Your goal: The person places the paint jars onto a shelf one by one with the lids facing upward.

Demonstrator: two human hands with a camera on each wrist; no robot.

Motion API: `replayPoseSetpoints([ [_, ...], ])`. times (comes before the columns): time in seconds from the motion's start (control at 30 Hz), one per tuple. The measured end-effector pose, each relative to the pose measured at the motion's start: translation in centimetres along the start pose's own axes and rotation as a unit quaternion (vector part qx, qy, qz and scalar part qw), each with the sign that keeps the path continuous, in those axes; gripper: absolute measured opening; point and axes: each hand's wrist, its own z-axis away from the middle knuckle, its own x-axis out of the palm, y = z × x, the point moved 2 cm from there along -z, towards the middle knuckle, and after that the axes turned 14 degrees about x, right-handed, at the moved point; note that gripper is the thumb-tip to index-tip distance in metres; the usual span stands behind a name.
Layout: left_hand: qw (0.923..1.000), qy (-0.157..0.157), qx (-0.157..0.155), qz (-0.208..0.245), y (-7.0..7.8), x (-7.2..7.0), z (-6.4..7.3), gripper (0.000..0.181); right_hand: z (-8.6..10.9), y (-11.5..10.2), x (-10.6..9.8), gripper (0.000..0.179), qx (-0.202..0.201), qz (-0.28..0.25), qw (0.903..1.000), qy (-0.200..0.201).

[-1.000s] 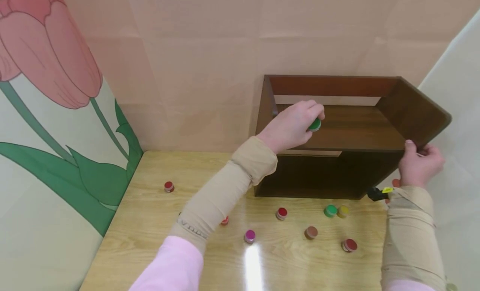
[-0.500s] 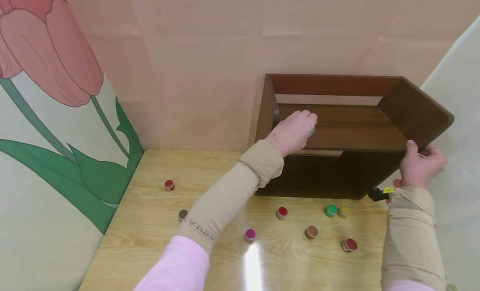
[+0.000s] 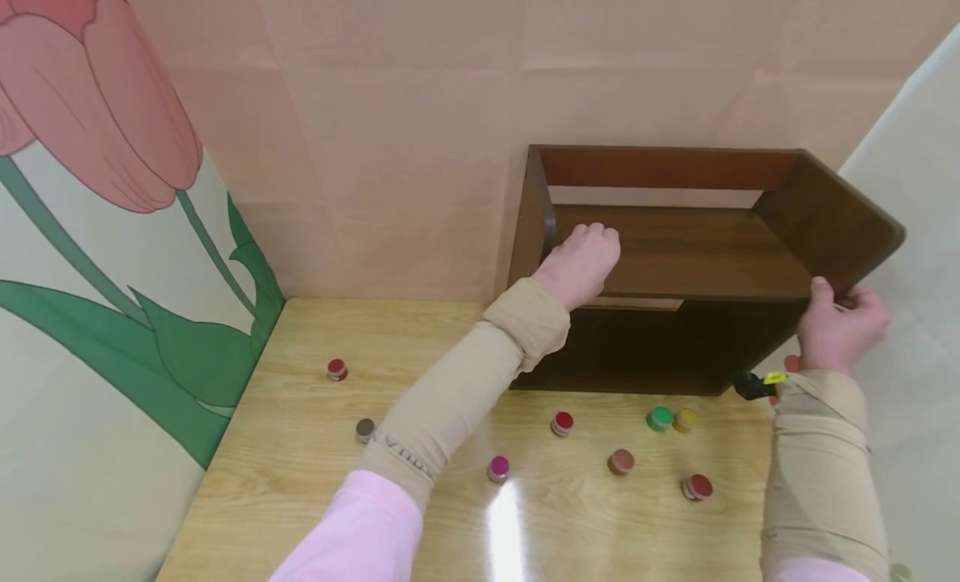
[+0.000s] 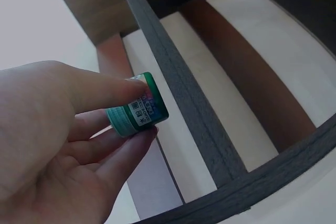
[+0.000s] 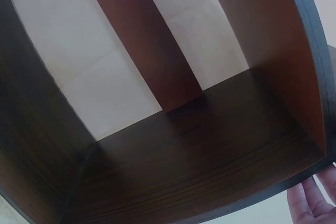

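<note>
In the head view the left hand (image 3: 579, 263) hides the jar (image 4: 131, 120) — its label's (image 4: 143, 109) finest print is too small to read in the left wrist view. The right wrist view's edge cuts off the right hand (image 5: 315, 200); both wrist views crop the shelf (image 3: 697, 257) — the head view, the tulip (image 3: 127, 107).

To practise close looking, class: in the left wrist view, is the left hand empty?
No, the left hand grips a green jar in that view.
</note>
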Motion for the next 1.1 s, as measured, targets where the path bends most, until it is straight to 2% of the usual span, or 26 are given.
replayPoseSetpoints([
  [0.27, 0.9999, 0.000, -0.011, -0.003, 0.1, 0.5, -0.2, 0.027, 0.1, -0.1, -0.1, 0.009, -0.007, 0.015, 0.9999, 0.005],
  [0.57, 0.9993, 0.001, -0.031, 0.020, 0.2, 0.6, -0.2, 0.026, 0.4, -0.3, 0.1, 0.011, 0.002, 0.009, 1.0000, 0.001],
  [0.67, 0.9991, 0.011, -0.034, 0.024, 0.2, 0.6, -0.1, 0.033, 0.5, -0.3, 0.1, 0.011, 0.006, 0.008, 1.0000, 0.000],
  [0.73, 0.9988, 0.019, -0.034, 0.031, 0.1, 0.5, -0.1, 0.044, 0.2, -0.2, 0.1, 0.011, 0.004, 0.013, 0.9999, 0.003],
  [0.9, 0.9995, 0.018, -0.012, 0.024, 0.1, 0.1, 0.1, 0.076, -0.5, 0.2, 0.1, 0.011, -0.008, 0.018, 0.9998, 0.009],
  [1.0, 0.9996, 0.020, 0.018, -0.010, 0.3, -0.4, 0.3, 0.079, -0.6, 0.4, 0.2, 0.011, -0.013, 0.015, 0.9997, 0.010],
  [1.1, 0.9970, 0.039, 0.048, -0.046, 0.5, -1.2, 0.6, 0.074, -0.6, 0.4, 0.3, 0.011, -0.010, 0.006, 0.9999, 0.007],
])
